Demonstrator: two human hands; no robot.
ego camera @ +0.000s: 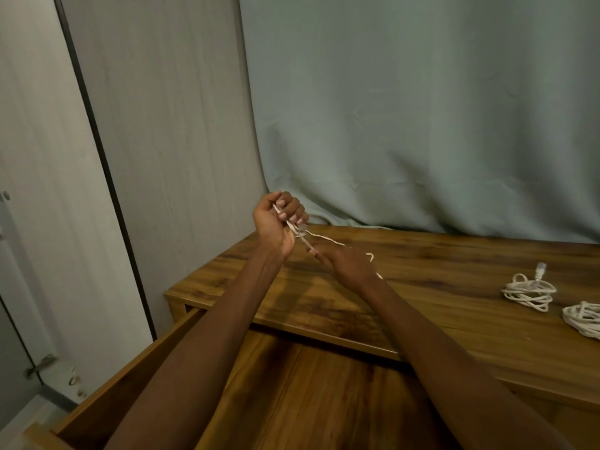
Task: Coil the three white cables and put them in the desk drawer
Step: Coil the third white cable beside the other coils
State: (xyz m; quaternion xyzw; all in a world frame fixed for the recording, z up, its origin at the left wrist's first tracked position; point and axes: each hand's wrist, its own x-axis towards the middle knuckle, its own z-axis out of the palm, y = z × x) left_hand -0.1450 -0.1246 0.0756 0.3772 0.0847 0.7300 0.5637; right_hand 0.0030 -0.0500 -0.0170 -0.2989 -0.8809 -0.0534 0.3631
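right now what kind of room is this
Probably a bedroom or small home study. A brown wood-grain desk with its drawer pulled open stands against a pale green curtain, with grey wood-effect wardrobe panels at the left. Coiled white cables lie on the desk.

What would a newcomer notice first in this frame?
Two hands meet mid-frame over the desk's back left corner: the left hand grips a white cable and the right hand feeds it. Two coiled cables lie at the desk's right edge, and the open drawer sits below.
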